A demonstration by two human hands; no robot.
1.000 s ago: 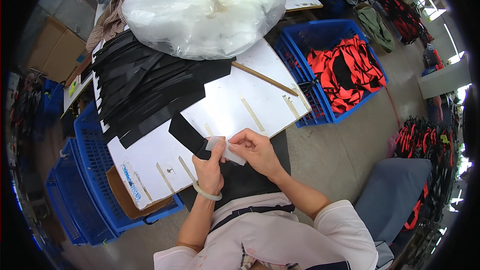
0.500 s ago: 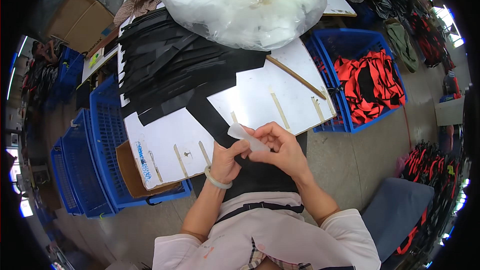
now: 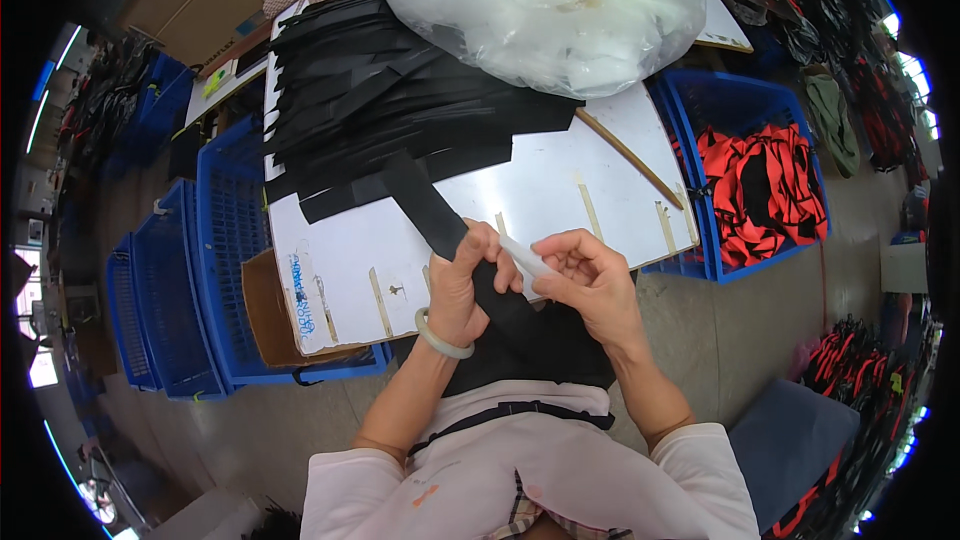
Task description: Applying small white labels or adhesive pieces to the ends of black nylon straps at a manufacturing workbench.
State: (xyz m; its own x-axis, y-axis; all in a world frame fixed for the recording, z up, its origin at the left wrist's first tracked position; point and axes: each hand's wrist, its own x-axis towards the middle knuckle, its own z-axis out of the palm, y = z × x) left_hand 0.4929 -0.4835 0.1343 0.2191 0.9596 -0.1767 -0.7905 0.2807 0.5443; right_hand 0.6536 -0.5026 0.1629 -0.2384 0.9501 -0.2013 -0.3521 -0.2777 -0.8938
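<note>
My left hand (image 3: pixel 466 285) is closed around a wide black fabric strip (image 3: pixel 425 208), which runs from the pile on the table down toward my lap. My right hand (image 3: pixel 600 290) pinches a small translucent white sheet (image 3: pixel 524 258), folded or curled, between thumb and fingers. The sheet's far end lies beside my left fingertips; whether they touch it I cannot tell. Beyond my hands, a broad pile of similar black strips (image 3: pixel 360 90) covers much of the white table (image 3: pixel 350 270). A pale bangle circles my left wrist.
A big clear plastic bag (image 3: pixel 560 20) of white material rests at the table's back. A wooden stick (image 3: pixel 630 158) lies right of the strips. Blue crates stand on both sides; the right crate (image 3: pixel 715 240) holds red and black pieces (image 3: pixel 765 195). An open carton (image 3: pixel 265 305) is at the left.
My left hand has shifted its hold from the white sheet toward the black strip, which has risen between my hands. The white sheet stays in my right hand. The whole view has shifted slightly.
</note>
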